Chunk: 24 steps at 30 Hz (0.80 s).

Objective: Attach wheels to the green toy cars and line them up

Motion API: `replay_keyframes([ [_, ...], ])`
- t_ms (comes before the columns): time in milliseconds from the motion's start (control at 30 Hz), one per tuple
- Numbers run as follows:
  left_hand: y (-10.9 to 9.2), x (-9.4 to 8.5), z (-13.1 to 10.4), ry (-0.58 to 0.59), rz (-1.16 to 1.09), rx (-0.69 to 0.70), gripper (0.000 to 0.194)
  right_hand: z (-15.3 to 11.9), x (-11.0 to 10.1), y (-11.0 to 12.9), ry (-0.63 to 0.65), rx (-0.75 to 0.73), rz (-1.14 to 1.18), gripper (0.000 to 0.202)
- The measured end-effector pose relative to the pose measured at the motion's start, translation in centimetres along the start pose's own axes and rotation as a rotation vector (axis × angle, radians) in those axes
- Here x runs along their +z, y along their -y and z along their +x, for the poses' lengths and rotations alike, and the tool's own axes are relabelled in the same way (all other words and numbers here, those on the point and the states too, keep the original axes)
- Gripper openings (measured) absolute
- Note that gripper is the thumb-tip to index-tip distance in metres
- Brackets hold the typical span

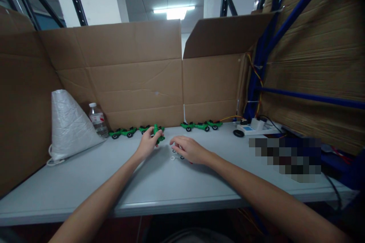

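Observation:
My left hand (pixel 147 143) holds a green toy piece (pixel 158 135) between thumb and fingers, a little above the table. To its right, my right hand (pixel 189 149) hovers low with its fingers apart and curved downward over some small parts. Among these are a white ring (pixel 172 158) and a dark ring-like part (pixel 182 157) lying on the table (pixel 142 193). A bit of red shows beneath my right palm. Whether my right fingertips touch any part is hard to see.
Green toy cars (pixel 122 133) stand along the cardboard wall (pixel 137 79), with more green cars (pixel 202 126) right of centre. A white bag (pixel 70 129) and a bottle (pixel 97 119) are at the left. A power strip (pixel 256 126) and black ring (pixel 238 133) lie right.

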<state>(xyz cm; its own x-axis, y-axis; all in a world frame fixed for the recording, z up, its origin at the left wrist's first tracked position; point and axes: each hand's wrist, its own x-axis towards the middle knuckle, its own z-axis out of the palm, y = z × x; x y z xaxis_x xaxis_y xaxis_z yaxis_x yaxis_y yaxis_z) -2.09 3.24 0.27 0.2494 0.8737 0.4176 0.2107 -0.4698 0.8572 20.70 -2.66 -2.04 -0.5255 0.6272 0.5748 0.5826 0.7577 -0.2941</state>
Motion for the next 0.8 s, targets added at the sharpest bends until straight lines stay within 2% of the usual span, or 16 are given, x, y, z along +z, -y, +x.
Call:
replay_keyframes([
  [100,0.1,-0.4,0.2,-0.019,-0.008,-0.018,0.053,-0.1,-0.1,-0.1,0.062,0.031,-0.012,0.009],
  [300,-0.4,-0.3,0.2,-0.046,-0.017,-0.015,0.058,-0.3,0.2,-0.2,0.17,0.042,-0.077,0.013],
  [533,-0.2,-0.2,0.0,-0.032,-0.011,-0.041,0.058,-0.4,0.6,-1.2,0.198,0.012,-0.122,0.002],
  [800,-0.4,0.0,-0.1,-0.004,-0.018,-0.018,0.055,-0.3,0.6,-1.9,0.201,0.015,-0.136,0.01],
])
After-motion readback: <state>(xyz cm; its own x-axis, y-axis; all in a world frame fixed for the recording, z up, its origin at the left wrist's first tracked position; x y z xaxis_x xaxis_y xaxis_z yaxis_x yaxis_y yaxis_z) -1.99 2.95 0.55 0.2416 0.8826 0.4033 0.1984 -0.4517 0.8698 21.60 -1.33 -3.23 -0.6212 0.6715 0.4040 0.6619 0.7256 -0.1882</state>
